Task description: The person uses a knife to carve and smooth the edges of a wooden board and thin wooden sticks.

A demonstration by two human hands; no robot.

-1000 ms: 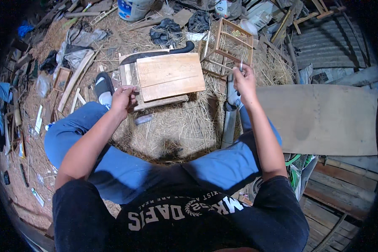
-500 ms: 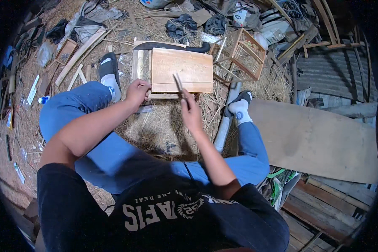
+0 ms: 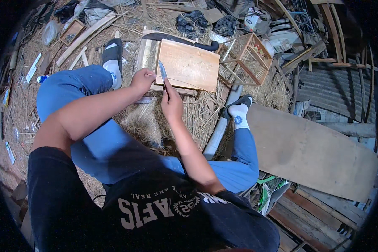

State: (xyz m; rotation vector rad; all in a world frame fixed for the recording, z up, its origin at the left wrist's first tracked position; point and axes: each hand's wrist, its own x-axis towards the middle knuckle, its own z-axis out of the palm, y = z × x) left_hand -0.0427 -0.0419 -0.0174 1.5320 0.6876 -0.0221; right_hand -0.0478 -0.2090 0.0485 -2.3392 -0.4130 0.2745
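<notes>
My left hand (image 3: 143, 80) pinches the left end of a thin pale stick (image 3: 189, 82) that reaches over a light wooden board (image 3: 188, 59). My right hand (image 3: 171, 102) grips a knife (image 3: 164, 72), its blade angled up and forward against or just over the stick, near the board's left edge. The board rests on a wider plank base (image 3: 140, 54), with a long dark blade-like object (image 3: 172, 38) with a curved black handle lying behind it.
A small wooden slatted frame (image 3: 252, 61) stands right of the board. A grey pipe (image 3: 216, 138) lies by my right foot, and a large tan sheet (image 3: 306, 151) at the right. Straw, scrap wood and black plastic bags (image 3: 190, 23) lie around.
My right hand has come inward from the right with the knife, to beside my left hand. My left hand has shifted right with the stick. The view has turned slightly.
</notes>
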